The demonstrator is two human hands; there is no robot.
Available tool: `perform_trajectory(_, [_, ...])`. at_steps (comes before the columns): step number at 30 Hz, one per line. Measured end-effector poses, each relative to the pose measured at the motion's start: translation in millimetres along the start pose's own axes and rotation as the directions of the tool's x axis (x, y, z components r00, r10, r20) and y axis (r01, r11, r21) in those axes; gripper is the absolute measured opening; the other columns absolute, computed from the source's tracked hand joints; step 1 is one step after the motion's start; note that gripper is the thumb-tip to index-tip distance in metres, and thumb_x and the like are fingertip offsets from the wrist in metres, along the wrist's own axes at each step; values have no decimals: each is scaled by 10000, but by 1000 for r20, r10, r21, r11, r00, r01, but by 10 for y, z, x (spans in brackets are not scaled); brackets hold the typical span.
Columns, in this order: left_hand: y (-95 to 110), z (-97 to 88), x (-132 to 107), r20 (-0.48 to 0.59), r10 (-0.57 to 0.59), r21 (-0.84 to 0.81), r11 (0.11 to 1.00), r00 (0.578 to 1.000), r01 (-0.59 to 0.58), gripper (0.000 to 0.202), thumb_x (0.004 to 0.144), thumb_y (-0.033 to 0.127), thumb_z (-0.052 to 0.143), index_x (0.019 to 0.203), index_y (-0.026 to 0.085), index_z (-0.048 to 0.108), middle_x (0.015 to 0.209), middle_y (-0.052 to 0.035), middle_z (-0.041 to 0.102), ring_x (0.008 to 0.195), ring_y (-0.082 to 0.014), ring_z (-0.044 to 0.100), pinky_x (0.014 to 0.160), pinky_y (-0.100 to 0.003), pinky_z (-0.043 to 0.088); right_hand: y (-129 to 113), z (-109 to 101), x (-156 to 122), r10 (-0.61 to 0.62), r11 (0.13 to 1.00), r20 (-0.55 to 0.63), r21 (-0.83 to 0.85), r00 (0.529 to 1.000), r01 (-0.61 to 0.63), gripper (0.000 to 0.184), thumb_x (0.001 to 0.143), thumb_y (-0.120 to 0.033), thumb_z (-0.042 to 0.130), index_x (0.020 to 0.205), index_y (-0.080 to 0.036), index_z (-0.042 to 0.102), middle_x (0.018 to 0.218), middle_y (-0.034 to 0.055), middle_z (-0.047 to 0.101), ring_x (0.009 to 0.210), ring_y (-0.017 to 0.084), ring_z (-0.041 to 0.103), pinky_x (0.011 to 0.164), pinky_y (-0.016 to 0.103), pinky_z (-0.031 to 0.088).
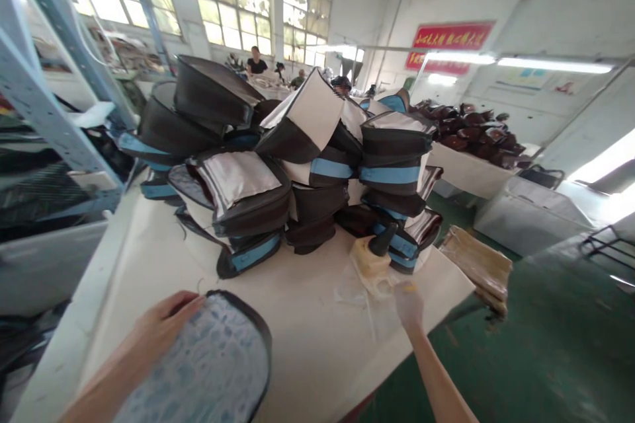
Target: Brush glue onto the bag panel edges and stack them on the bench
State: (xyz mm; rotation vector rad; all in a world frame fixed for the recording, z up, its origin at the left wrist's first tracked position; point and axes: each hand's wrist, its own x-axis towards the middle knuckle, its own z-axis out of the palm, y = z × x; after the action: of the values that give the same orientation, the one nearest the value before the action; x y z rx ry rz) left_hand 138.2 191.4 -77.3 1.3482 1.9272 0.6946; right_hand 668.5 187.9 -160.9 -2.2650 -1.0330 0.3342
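Note:
My left hand [166,320] lies at the top edge of a padded bag panel [198,363], which has a pale blue patterned lining and dark piping, and seems to grip it. A loose thread rises near my fingertips. My right hand [409,304] is blurred and pale at the fingers, perhaps gloved, and it hangs over a clear plastic sheet [362,294]. Nearest to it is a yellowish glue bottle [370,264] with a black nozzle. I cannot tell whether those fingers hold anything.
A tall heap of black bags [307,165] with blue bands and silver linings fills the white worktable [317,317]. A wrapped tan bundle [476,268] lies at the right edge. Grey shelving stands left, brown pieces lie on a far table, and co-workers sit beyond.

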Motion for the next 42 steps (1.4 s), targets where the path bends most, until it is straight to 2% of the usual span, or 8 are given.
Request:
perform_trajectory(3, [281, -112, -323, 224, 58, -258, 966, 973, 2, 429, 770, 631, 562, 878, 228, 663, 690, 0, 672, 673, -223, 641, 581, -292, 499, -64, -36, -103, -86, 996, -14, -27, 996, 85, 194, 900, -287, 559, 798, -149, 650, 699, 17, 625, 698, 181, 608, 677, 304, 442])
perform_trajectory(12, [660, 140, -754, 450, 10, -593, 751, 893, 291, 364, 670, 422, 774, 913, 162, 698, 714, -16, 705, 597, -136, 617, 576, -220, 463, -349, -167, -412, -129, 991, 17, -20, 991, 130, 284, 782, -329, 516, 514, -239, 494, 454, 37, 473, 556, 265, 542, 582, 356, 354])
perform_trajectory(17, [707, 157, -770, 603, 24, -590, 687, 798, 425, 359, 657, 280, 746, 983, 130, 725, 717, -45, 727, 542, -125, 618, 521, -210, 463, -823, -473, -1032, -210, 963, 63, 186, 976, 196, 279, 848, -461, 493, 830, -202, 595, 574, -3, 558, 572, 209, 561, 581, 313, 427])
perform_trajectory(22, [671, 228, -693, 656, -23, -545, 678, 755, 494, 419, 664, 177, 653, 1077, 126, 703, 794, -64, 751, 637, -158, 667, 562, -231, 518, -1612, -735, -1926, -478, 619, 55, 729, 877, 292, 237, 873, -427, 613, 837, -200, 556, 505, -72, 467, 423, 113, 444, 437, 225, 364])
perform_trajectory(28, [689, 242, -729, 759, 60, -537, 620, 648, 572, 409, 677, 137, 612, 1076, 104, 693, 902, -95, 759, 754, -186, 697, 668, -248, 547, -2030, -554, -2295, -638, 651, 76, 584, 766, 484, 167, 906, -344, 580, 835, -192, 583, 630, -24, 560, 509, 126, 519, 468, 232, 404])
perform_trajectory(34, [702, 200, -709, 872, 136, -468, 513, 471, 719, 427, 864, 401, 509, 1015, 56, 710, 873, -129, 757, 727, -195, 694, 706, -271, 543, -2049, -452, -2443, -698, 612, -93, 438, 710, 658, 110, 923, -278, 549, 853, -200, 583, 727, 1, 596, 643, 149, 588, 610, 255, 467])
perform_trajectory(39, [660, 216, -676, 860, 194, -501, 494, 471, 711, 701, 914, 620, 329, 1016, 40, 708, 890, -158, 752, 734, -202, 687, 680, -267, 528, -2074, -395, -2566, -757, 566, -31, 467, 653, 679, 97, 927, -239, 534, 849, -201, 578, 723, -5, 589, 619, 140, 573, 590, 250, 454])
perform_trajectory(42, [640, 239, -707, 853, 211, -513, 510, 477, 691, 738, 885, 681, 335, 982, 59, 720, 875, -152, 751, 794, -225, 687, 734, -288, 526, -2067, -375, -2532, -734, 578, -81, 447, 675, 683, 78, 924, -223, 540, 861, -201, 580, 735, -8, 589, 627, 136, 570, 596, 249, 450])
